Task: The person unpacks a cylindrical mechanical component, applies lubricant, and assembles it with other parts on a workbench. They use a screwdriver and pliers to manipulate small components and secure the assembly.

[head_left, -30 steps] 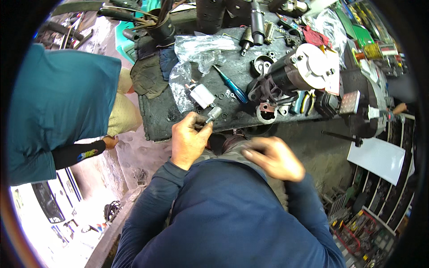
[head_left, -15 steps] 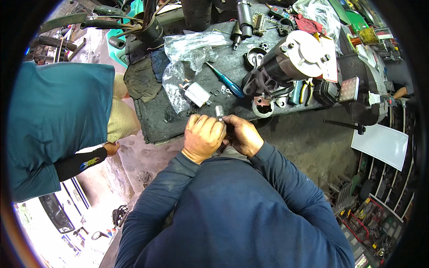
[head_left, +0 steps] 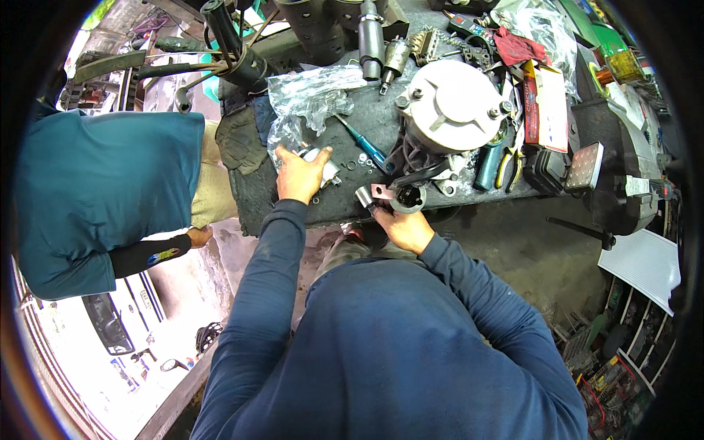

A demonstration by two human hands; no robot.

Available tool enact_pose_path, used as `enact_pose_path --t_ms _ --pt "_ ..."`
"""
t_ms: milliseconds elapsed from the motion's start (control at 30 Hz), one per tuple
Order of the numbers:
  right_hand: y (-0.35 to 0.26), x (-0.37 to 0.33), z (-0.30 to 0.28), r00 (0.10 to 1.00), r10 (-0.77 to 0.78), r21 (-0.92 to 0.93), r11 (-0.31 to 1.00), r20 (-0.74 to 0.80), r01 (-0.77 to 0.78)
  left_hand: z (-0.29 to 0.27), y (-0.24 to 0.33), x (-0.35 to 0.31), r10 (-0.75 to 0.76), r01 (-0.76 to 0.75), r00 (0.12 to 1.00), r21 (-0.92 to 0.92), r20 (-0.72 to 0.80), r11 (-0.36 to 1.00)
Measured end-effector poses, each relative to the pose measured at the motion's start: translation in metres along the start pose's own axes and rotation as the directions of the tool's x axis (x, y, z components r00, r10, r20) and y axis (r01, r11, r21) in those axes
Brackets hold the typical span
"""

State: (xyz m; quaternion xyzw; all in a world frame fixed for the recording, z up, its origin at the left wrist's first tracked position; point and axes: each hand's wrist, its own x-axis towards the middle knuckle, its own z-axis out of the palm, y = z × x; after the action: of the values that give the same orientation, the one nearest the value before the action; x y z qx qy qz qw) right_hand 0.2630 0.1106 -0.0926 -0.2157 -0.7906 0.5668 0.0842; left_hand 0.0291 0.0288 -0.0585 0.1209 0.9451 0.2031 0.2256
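The left hand (head_left: 301, 179) straddles a silver canister (head_left: 331, 174) between thumb and fingers; the right hand (head_left: 405, 230) pinches a small metal cylinder (head_left: 364, 196). Beyond the right fingertips lies a teal-handled screwdriver (head_left: 367, 147).

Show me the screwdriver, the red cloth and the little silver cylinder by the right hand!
Screwdriver (head_left: 372, 154), head view: on its blue-green handle.
Red cloth (head_left: 519, 47), head view: on its crumpled middle.
Silver cylinder (head_left: 364, 197), head view: on its shiny side.

- A mechanical repair workshop
- Grimy, dark grey desk (head_left: 257, 198)
- Teal-handled, steel-shafted screwdriver (head_left: 371, 152)
- Yellow-and-black-handled metal pliers (head_left: 516, 169)
- Bulky, motor-like unit (head_left: 456, 106) with a round, pale metal end
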Motion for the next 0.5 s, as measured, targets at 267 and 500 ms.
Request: enact_pose_path --t_ms 267,500 --pt "-0.009 -0.003 -0.009 0.996 -0.015 0.053 0.999 0.085 0.01 0.01 0.001 0.007 -0.001 -0.001 0.997 -0.037 -0.071 0.999" --pt "-0.041 -0.008 -0.02 0.981 0.047 0.02 0.998 0.19 -0.051 -0.017 -0.001 0.007 -0.112 0.13 0.991 -0.771 0.077 0.623"
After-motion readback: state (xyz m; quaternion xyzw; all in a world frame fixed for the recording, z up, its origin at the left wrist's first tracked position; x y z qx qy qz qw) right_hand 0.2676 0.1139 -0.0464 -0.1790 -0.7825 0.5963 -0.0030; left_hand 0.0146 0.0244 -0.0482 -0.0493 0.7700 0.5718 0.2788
